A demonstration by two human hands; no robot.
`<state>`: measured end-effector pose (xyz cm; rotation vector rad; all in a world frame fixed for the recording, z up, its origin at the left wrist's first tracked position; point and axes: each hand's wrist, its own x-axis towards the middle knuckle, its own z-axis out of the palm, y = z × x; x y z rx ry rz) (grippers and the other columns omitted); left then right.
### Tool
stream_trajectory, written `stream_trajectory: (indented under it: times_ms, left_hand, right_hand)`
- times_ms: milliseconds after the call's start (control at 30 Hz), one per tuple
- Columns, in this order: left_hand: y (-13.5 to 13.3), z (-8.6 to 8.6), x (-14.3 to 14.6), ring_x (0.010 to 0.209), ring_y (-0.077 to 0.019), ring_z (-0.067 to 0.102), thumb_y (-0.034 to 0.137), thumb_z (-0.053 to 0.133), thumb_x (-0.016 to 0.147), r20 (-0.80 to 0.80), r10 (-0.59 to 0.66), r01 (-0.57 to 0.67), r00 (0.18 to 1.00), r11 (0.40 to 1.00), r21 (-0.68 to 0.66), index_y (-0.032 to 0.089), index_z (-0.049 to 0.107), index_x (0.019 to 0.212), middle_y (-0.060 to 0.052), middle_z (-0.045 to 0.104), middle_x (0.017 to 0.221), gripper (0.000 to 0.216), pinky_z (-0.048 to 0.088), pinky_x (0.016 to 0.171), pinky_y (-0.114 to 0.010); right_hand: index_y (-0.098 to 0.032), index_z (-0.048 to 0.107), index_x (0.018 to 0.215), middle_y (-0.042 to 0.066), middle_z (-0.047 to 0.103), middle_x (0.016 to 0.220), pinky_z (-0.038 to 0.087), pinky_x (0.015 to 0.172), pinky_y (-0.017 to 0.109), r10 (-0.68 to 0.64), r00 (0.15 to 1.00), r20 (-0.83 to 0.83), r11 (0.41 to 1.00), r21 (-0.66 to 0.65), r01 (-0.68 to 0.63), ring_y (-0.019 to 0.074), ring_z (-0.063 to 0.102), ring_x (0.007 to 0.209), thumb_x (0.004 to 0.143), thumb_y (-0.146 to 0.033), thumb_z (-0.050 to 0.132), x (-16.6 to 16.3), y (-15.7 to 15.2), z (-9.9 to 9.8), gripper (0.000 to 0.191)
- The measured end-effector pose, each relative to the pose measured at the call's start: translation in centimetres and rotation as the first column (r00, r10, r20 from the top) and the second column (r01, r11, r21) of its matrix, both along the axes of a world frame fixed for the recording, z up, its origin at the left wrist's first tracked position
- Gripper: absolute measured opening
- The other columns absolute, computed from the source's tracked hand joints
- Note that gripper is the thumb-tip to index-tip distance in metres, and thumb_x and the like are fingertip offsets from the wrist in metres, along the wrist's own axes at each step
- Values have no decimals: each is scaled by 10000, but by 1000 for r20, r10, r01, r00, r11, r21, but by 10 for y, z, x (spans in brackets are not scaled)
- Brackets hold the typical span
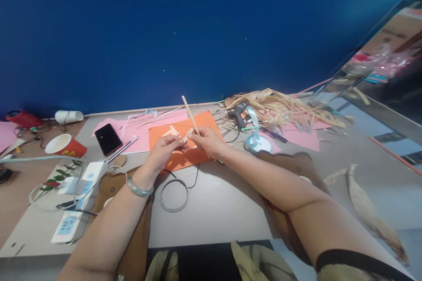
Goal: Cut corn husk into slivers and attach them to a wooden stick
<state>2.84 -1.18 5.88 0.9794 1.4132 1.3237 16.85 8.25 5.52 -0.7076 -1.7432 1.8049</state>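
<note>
Over an orange sheet point(207, 123), my two hands nearly meet. My right hand point(209, 141) is closed around a thin pale stick point(189, 110) that slants up and away to the left. Fingertips of my left hand point(165, 149) pinch a small pale strip point(187, 134), which looks like dried husk, beside the stick's lower part. Another pale cut piece point(171, 131) shows just behind the left fingers. Whether the strip touches the stick is hard to make out.
A glue gun point(238, 114), a tape dispenser point(259, 142) and a heap of dried husk strips point(280, 105) lie to the right. On the left are a phone point(108, 139), a red paper cup point(67, 145) and a power strip point(81, 202). A looped cable point(174, 210) lies in front.
</note>
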Motion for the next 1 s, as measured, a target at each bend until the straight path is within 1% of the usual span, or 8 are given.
stream_trajectory:
  times_ms: [167,267,467,567,767,900,933,1000]
  left_hand:
    - [1,-1,-1,637,-140,610,325,672,710,-74,91,-89,993,996,28,122,697,736,-61,688,706,206,476,696,-281]
    - [1,-1,-1,604,-122,593,314,672,704,-87,120,-118,989,993,29,122,692,731,-56,688,704,195,465,660,-260]
    - [1,0,1,588,-119,590,276,700,663,-40,124,-124,992,992,4,117,675,700,-45,672,657,165,471,661,-259]
    - [1,1,3,584,-121,593,291,699,671,-21,114,-114,993,993,1,117,670,715,-44,671,672,182,481,672,-274]
    - [0,1,5,598,-127,601,313,697,681,-14,121,-121,993,992,20,118,656,718,-43,667,681,202,489,681,-284]
    - [0,-1,5,634,-142,616,329,688,692,10,154,-154,988,987,42,126,655,730,-46,672,679,208,487,691,-288]
    - [0,-1,5,648,-148,620,333,682,698,15,164,-165,986,985,42,128,656,737,-47,673,680,210,486,686,-286]
    - [0,-3,3,673,-153,627,334,675,707,11,196,-196,981,979,56,129,658,753,-50,676,690,211,483,686,-282]
  right_hand:
    - [-173,445,608,-86,335,443,182,418,208,-41,999,14,999,14,41,45,254,412,736,-398,600,0,-2,0,302]
    - [-170,462,617,-85,350,448,191,424,209,-53,998,13,999,7,53,47,269,416,731,-396,603,-1,-2,-1,290]
    - [-161,505,630,-95,322,440,167,423,212,-55,998,20,998,-42,56,41,226,405,718,-320,594,-2,-3,-2,202]
    - [-159,512,631,-95,319,442,165,431,214,-52,999,16,997,-53,53,43,226,415,706,-317,608,-2,-4,-2,199]
    - [-149,537,621,-66,420,502,232,479,216,-66,997,41,998,-12,67,56,312,476,671,-347,663,-3,-6,-3,240]
    - [-133,610,680,-22,541,606,307,560,220,-23,1000,-2,1000,16,23,80,425,575,692,-324,642,-4,-5,-6,194]
    - [-130,620,696,-16,556,626,313,572,220,-14,1000,-4,1000,20,14,84,437,592,697,-315,633,-4,-4,-6,185]
    - [-133,617,697,-24,538,606,304,560,220,-25,1000,9,1000,17,25,80,418,574,697,-298,621,-4,-4,-7,165]
